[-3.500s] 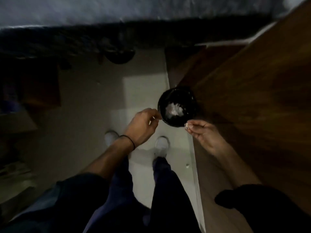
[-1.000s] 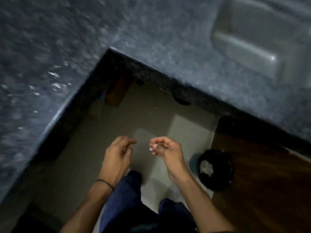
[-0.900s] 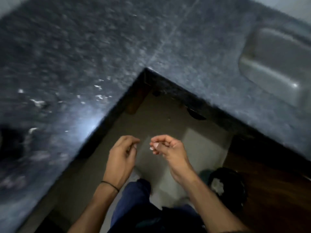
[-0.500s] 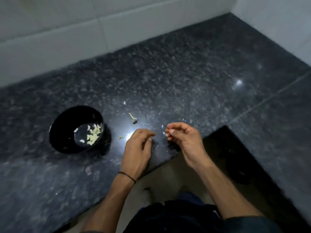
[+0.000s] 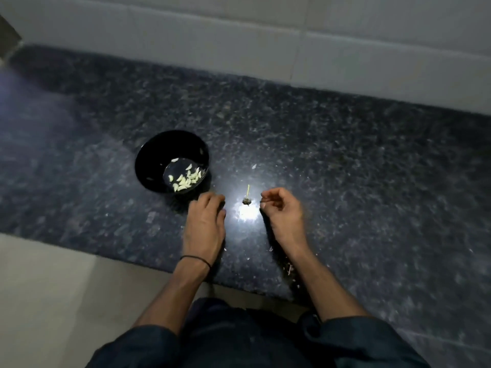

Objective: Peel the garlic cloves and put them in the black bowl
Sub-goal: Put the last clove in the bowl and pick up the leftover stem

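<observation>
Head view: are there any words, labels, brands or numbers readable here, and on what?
None: no text shows on the black bowl, the granite counter, the wall tiles or the black wristband.

The desk (image 5: pixel 345 168) is dark speckled stone, polished glossy enough to mirror a bright spot of light. The black bowl (image 5: pixel 151 160) has a smooth, shiny wall. The wall tiles (image 5: pixel 186 35) look smooth and pale with a satin sheen. The sleeves (image 5: pixel 358 341) are dark matt cloth.
</observation>
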